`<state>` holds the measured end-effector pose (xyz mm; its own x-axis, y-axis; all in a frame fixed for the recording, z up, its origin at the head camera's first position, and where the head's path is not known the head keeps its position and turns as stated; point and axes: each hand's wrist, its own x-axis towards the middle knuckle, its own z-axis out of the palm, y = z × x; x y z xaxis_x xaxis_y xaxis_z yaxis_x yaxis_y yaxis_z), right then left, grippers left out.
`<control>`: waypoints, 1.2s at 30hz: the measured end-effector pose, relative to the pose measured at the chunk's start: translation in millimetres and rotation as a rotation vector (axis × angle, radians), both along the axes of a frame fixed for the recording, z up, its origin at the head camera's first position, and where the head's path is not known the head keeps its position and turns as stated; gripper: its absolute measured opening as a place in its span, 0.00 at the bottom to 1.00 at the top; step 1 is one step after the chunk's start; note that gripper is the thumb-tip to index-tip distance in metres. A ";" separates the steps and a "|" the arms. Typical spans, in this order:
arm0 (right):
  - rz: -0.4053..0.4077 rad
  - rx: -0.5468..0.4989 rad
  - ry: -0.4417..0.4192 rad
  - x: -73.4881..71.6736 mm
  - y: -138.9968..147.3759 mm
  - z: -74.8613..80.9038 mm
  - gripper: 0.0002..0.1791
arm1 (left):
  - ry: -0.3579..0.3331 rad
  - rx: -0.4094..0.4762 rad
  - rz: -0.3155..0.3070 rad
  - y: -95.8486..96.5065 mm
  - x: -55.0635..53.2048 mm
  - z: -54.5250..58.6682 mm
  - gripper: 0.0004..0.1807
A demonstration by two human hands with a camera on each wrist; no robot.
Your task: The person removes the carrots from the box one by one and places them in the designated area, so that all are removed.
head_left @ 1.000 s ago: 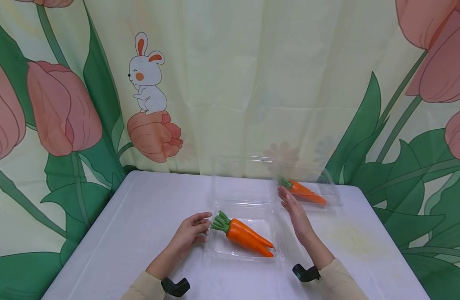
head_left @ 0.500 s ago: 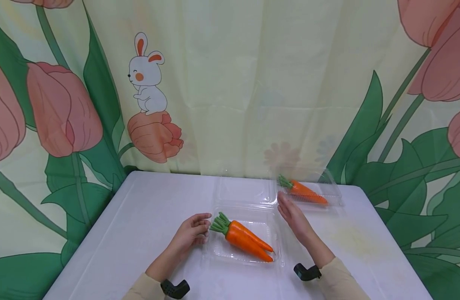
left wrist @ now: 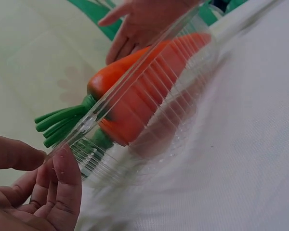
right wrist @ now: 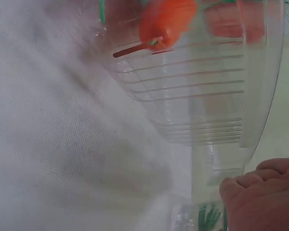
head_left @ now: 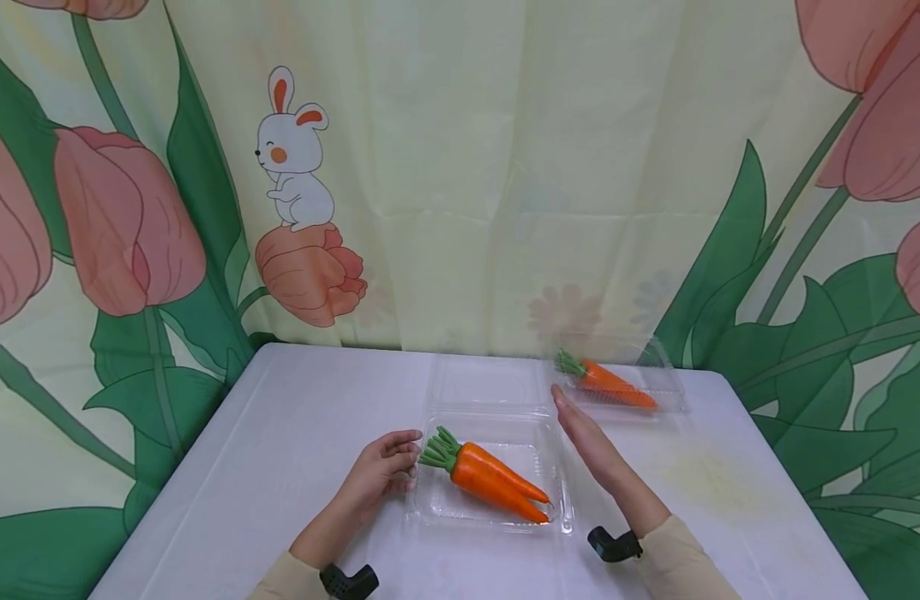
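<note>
A clear plastic clamshell box [head_left: 497,527] lies with its lid [head_left: 490,383] folded back. Inside its tray are two orange carrots [head_left: 497,483] side by side, green tops toward the left, tips toward the front right. My left hand [head_left: 385,467] is at the tray's left edge; in the left wrist view its fingertips [left wrist: 65,161] pinch the rim near the carrot tops. My right hand [head_left: 591,437] stands on edge by the tray's back right corner, fingers straight, holding nothing. In the right wrist view the right hand [right wrist: 265,192] shows beyond the ribbed tray wall.
At the back right of the white table [head_left: 310,400] a second clear box [head_left: 666,383] holds more carrots [head_left: 610,385]. A curtain [head_left: 460,167] printed with tulips and a rabbit hangs behind the table's back edge. Black cameras sit on both wrists.
The lid has tipped back from a raised position down toward the table. The box with the carrots has shifted slightly toward me. Both hands stay nearly in place.
</note>
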<state>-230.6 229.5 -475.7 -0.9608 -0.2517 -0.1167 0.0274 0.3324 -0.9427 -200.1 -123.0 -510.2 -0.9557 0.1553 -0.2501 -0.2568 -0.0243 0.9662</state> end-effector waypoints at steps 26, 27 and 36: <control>-0.079 0.050 0.040 9.8 -11.7 9.9 0.37 | -0.018 0.001 0.019 -0.1 -6.0 0.3 0.22; -0.080 0.043 0.049 10.7 -13.0 11.3 0.36 | -0.018 0.000 0.019 -0.1 -6.0 0.6 0.22; -0.118 0.050 0.049 25.3 -33.8 21.9 0.27 | -0.024 -0.028 0.023 -0.4 -2.9 1.4 0.22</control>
